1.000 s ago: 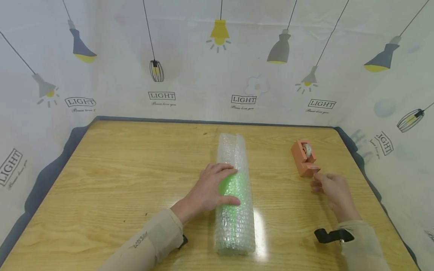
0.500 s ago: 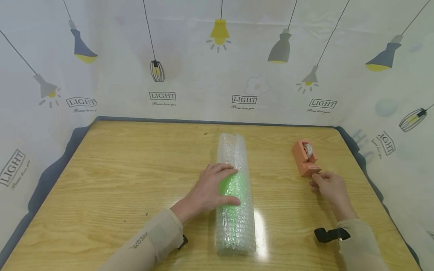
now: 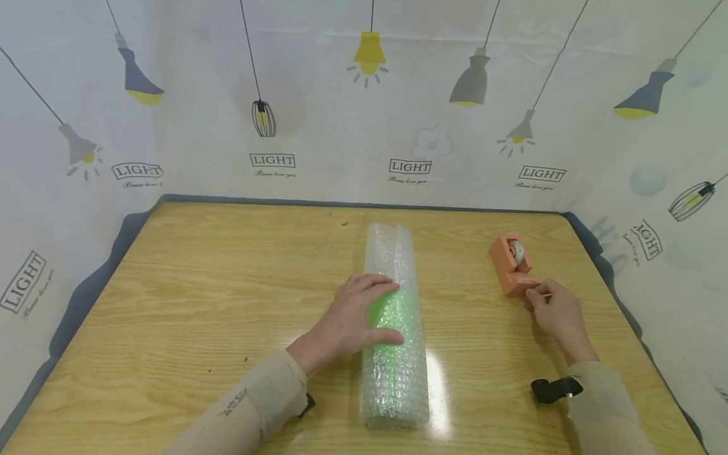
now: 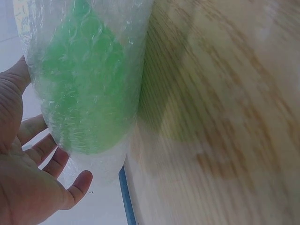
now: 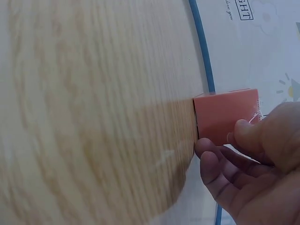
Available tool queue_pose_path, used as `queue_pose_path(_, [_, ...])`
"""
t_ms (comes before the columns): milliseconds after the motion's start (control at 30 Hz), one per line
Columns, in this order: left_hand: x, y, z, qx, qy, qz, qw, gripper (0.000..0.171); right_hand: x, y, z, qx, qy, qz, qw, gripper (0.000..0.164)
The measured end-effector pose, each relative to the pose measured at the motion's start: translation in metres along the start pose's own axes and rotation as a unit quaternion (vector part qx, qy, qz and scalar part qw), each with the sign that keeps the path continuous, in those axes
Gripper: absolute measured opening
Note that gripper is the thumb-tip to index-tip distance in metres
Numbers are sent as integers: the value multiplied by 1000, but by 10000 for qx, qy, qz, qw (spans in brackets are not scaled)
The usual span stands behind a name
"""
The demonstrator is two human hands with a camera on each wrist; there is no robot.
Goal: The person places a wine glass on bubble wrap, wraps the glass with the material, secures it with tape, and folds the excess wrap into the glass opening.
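Observation:
A roll of bubble wrap (image 3: 394,379) lies lengthwise in the middle of the table, with something green (image 4: 86,89) showing through its layers. My left hand (image 3: 355,313) rests on the roll from the left, thumb and fingers spread across the top. In the left wrist view, the fingers reach over the wrap loosely. To the right stands an orange tape dispenser (image 3: 506,268) carrying a roll of clear tape (image 3: 516,253). At its front end, my right hand (image 3: 560,313) pinches the strip of clear tape (image 5: 253,117) between thumb and fingers, close to the toothed edge.
The wood-grain table (image 3: 199,303) has a dark blue border along its back and sides. A pale curtain (image 3: 330,114) printed with lamps surrounds it on three sides. Small dark specks dot the table left of my left forearm.
My right hand has moved slightly up, its fingertips staying close to the dispenser's front. The left hand, the bubble wrap and the dispenser keep their places.

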State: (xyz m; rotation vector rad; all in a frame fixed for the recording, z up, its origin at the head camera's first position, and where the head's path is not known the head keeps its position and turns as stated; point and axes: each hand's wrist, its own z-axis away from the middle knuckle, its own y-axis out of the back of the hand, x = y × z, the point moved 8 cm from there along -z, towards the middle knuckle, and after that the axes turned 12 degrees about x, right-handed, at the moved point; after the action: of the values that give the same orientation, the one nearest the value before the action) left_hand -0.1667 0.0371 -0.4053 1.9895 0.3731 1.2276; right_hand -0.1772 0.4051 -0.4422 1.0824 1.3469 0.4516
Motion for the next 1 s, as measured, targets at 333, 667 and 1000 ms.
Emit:
queue_pose_path(333, [1, -1, 0, -4, -42, -5, 10000, 89, 6, 3, 0, 190, 229, 42, 9995, 15])
queue_pose_path(667, [1, -1, 0, 4, -42, -45, 10000, 89, -6, 10, 5, -271, 584, 314, 9974, 22])
queue_pose_path(1000, [-1, 0, 0, -11, -17, -63, 10000, 89, -17, 4, 12, -1181, 524, -53, 9916, 26])
